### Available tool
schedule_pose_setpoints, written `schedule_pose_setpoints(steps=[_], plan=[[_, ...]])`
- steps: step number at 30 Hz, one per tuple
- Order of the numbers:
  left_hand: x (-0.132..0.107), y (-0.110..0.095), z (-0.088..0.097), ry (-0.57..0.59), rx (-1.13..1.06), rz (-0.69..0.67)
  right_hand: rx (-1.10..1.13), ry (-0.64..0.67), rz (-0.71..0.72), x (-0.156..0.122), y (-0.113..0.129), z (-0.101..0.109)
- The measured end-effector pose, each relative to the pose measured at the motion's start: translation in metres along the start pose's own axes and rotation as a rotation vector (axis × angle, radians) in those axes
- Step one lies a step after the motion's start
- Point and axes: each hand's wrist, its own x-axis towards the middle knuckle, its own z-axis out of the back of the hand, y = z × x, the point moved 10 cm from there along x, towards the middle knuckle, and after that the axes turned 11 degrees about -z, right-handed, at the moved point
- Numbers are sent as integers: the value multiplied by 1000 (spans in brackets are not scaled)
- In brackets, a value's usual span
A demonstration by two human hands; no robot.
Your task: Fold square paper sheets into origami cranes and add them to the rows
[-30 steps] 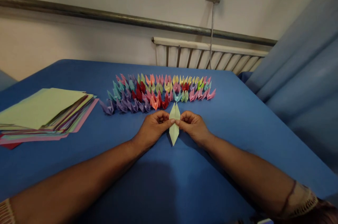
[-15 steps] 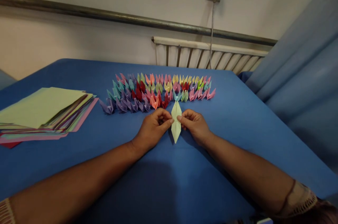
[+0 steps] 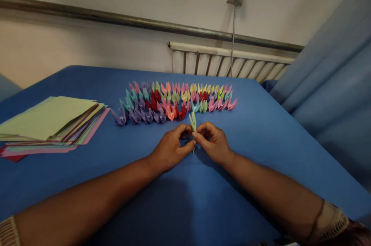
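A pale green folded paper piece (image 3: 193, 122) stands nearly edge-on between my two hands, just above the blue table (image 3: 261, 137). My left hand (image 3: 171, 148) pinches its left side with thumb and fingers. My right hand (image 3: 213, 141) pinches its right side the same way. Only the narrow upper tip of the paper shows above my fingers; the lower part is mostly hidden. Right behind it lie rows of small finished paper cranes (image 3: 174, 101) in many colours.
A stack of coloured paper sheets (image 3: 52, 122) with a pale green sheet on top lies at the left of the table. Behind the table are a wall, a metal rail (image 3: 145, 21) and a slatted bed end (image 3: 228, 62). A blue curtain (image 3: 333, 79) hangs at the right.
The green paper piece lay flat and wide between my fingers before; now it is turned or folded edge-on and looks narrow. Both hands have closed in on it slightly.
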Motion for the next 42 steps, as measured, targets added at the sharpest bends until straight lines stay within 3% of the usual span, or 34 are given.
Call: schedule_pose_setpoints(steps=[3,8,13,17,21,25,31,38,42], plan=[[0,3,0,21,39,6,-131,29,111,-6,17,-2],[2,25,2,-51,-115,119,-243,28,249,-11,33,-4],[0,33,1,-132,-382,250,-77,-97,113,-1,14,10],[-2,30,-6,-106,-444,293,71,-77,-28,4,-3,9],[-2,31,-6,-126,-450,275,200,-44,-99,7,-11,5],[-2,27,5,-172,-352,218,229,-9,-125,8,-15,0],[3,2,12,-70,-96,27,164,1,-55,8,-9,3],[2,18,8,-93,-218,82,149,114,30,6,0,2],[3,23,9,-130,-267,107,130,94,29,7,0,2]])
